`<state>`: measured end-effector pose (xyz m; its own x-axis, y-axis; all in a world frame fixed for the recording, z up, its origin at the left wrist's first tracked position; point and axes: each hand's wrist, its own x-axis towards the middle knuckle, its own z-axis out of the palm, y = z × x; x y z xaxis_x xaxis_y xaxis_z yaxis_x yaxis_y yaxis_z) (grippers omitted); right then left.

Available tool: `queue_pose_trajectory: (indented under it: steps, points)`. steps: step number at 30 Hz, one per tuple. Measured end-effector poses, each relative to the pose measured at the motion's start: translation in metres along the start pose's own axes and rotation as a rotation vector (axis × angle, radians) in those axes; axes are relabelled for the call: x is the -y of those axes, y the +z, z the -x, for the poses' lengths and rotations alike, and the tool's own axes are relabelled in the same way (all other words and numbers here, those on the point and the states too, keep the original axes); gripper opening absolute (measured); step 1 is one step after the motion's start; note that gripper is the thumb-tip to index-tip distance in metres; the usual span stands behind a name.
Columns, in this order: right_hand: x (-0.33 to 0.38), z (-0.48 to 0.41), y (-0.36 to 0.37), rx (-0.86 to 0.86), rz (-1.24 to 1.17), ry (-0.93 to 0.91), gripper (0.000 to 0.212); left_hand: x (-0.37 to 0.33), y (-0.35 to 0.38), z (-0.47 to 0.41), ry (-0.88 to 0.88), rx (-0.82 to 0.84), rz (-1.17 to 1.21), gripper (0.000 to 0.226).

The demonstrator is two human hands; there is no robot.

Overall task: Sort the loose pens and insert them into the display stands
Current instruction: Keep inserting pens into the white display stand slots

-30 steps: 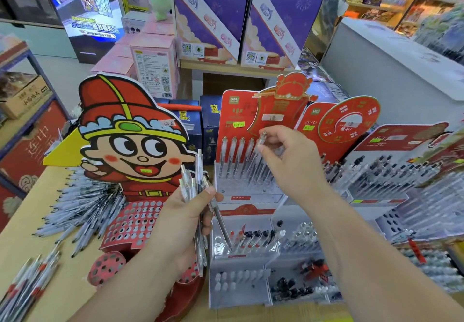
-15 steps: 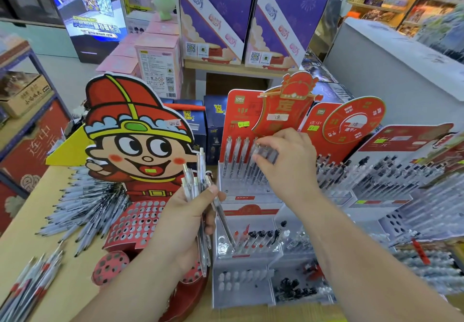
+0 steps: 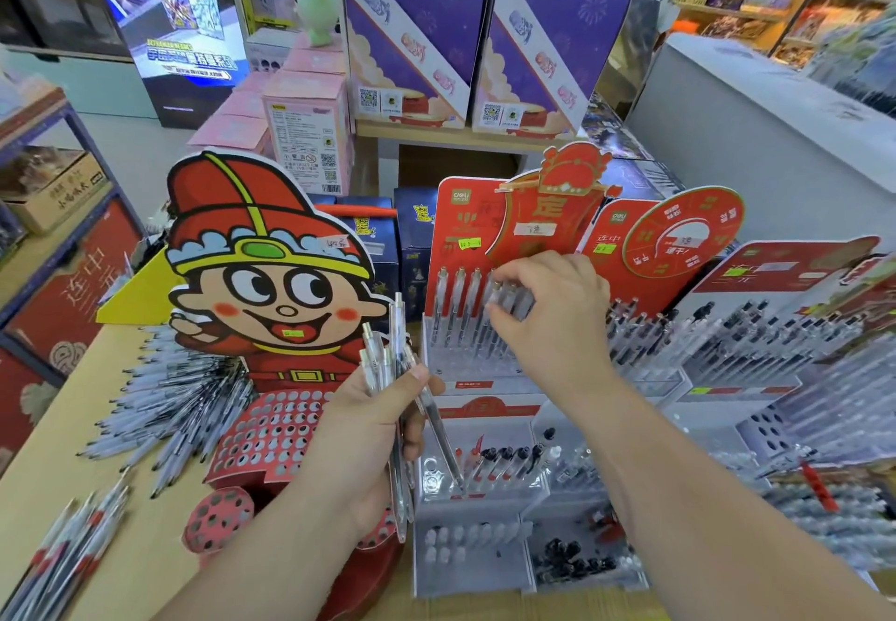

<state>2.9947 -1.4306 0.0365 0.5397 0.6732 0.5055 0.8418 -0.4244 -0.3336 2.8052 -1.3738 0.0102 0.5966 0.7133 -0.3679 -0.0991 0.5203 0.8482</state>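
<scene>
The cartoon stand (image 3: 262, 281) at ten o'clock wore a red hat with a yellow stripe, a green gem and a pale-blue scalloped band. Its red base (image 3: 271, 431) was dotted with round holes. The pens (image 3: 383, 363) in the left hand (image 3: 368, 446) were clear. Red cards (image 3: 456, 228) at twelve o'clock carried yellow-green stickers. The boxes (image 3: 422, 24) behind were purple with a white diagonal band. Loose pens (image 3: 169, 392) at nine o'clock were clear with black tips. The pile (image 3: 63, 552) at seven o'clock showed red and black on the tan counter (image 3: 160, 548).
</scene>
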Motion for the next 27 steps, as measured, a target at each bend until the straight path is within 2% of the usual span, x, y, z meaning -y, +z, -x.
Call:
queue_pose_trajectory:
  steps: [4,9,11,14,17,19,22,27]
  points:
    - [-0.002,0.001,-0.001,0.017,-0.025,-0.004,0.025,-0.002,0.003,0.001,-0.002,-0.010,-0.008,0.006]
    - [0.006,0.007,-0.014,-0.031,-0.040,-0.033,0.037,-0.009,0.007,0.002,0.004,-0.016,-0.014,0.012]
    - [0.014,0.012,-0.024,-0.039,-0.113,-0.079,0.034,-0.011,0.008,0.002,0.010,0.000,-0.005,0.014]
    - [0.025,0.025,-0.037,0.207,-0.326,-0.143,0.026,-0.012,0.011,0.003,0.028,0.028,-0.017,0.018]
    - [0.031,0.032,-0.046,0.449,-0.642,0.029,0.014,-0.012,0.014,0.004,0.045,0.074,-0.057,0.028]
    - [0.029,0.032,-0.046,0.478,-0.756,0.158,0.010,-0.011,0.015,0.005,0.064,0.093,-0.104,0.032]
    - [0.026,0.031,-0.045,0.541,-0.807,0.239,0.010,-0.010,0.018,0.005,0.097,0.113,-0.159,0.015]
    - [0.024,0.029,-0.049,0.576,-0.807,0.277,0.009,-0.009,0.020,0.004,0.103,0.167,-0.217,0.033]
